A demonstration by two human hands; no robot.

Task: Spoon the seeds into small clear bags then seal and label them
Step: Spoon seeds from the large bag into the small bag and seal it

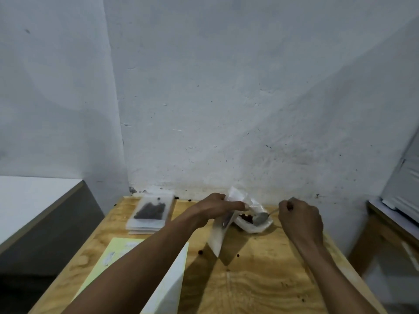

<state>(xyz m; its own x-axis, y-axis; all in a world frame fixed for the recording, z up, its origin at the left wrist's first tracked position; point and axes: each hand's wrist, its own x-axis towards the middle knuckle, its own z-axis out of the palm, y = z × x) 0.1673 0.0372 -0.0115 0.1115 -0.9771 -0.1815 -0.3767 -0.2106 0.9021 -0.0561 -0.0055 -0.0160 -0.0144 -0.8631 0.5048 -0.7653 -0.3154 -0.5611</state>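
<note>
At the far edge of the table (260, 279), against the wall (226, 87), we logged the working group. Item: left hand (217, 206), closed in a pinch on the top of a clear bag (221, 232), which hung from the fingers with its long axis running down and toward us, its lower corner at or just above the wood; we could not tell which. Item: right hand (300, 219), closed on the handle of a spoon (260, 217), the handle running right to left, the bowl lying at the seeds (246, 218). Item: seeds, a dark heap in an open white wrapper (254, 226), just right of the bag and between our two hands. Whether the bowl carried a load we could not tell. The bearing that mattered, by our judgement: the bag mouth sat just left of and above the spoon bowl, so the coming lift would run leftward and up, across the spoon's own axis, with the right hand the nearer to the heap. Item: a few loose seeds on the table near the bag. Item: a filled bag (150, 210) on a stack at the far left. Item: a yellow sheet (106, 259), near left, apparently labels.
</note>
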